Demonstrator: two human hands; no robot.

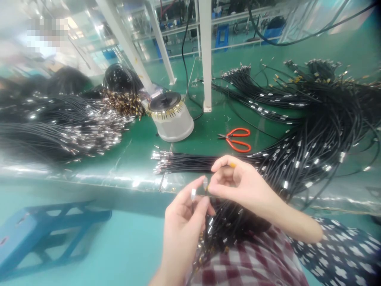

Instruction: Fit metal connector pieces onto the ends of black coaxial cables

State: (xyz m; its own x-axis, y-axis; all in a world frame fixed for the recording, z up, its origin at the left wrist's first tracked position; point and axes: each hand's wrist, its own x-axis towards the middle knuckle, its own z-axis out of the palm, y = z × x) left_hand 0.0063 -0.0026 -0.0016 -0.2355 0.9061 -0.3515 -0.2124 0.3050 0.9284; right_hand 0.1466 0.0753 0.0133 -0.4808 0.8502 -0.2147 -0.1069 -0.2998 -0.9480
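Observation:
My left hand [183,220] is pinched round a small silver metal sleeve [193,194] near the bench's front edge. My right hand [238,182] is closed on the end of a thin black cable, whose silver tip [205,182] pokes out beside the sleeve, a short gap apart. Below both hands a bundle of black cables [235,226] hangs over my lap. A laid-out row of black cables with metal ends [184,161] lies on the green bench just behind my hands.
Red-handled scissors [236,139] lie on the green bench [208,131]. A white round tub with gold pins on its rim [172,115] stands left of them. Large cable heaps lie at right [321,119] and left [59,123]. A blue stool [44,234] stands on the floor lower left.

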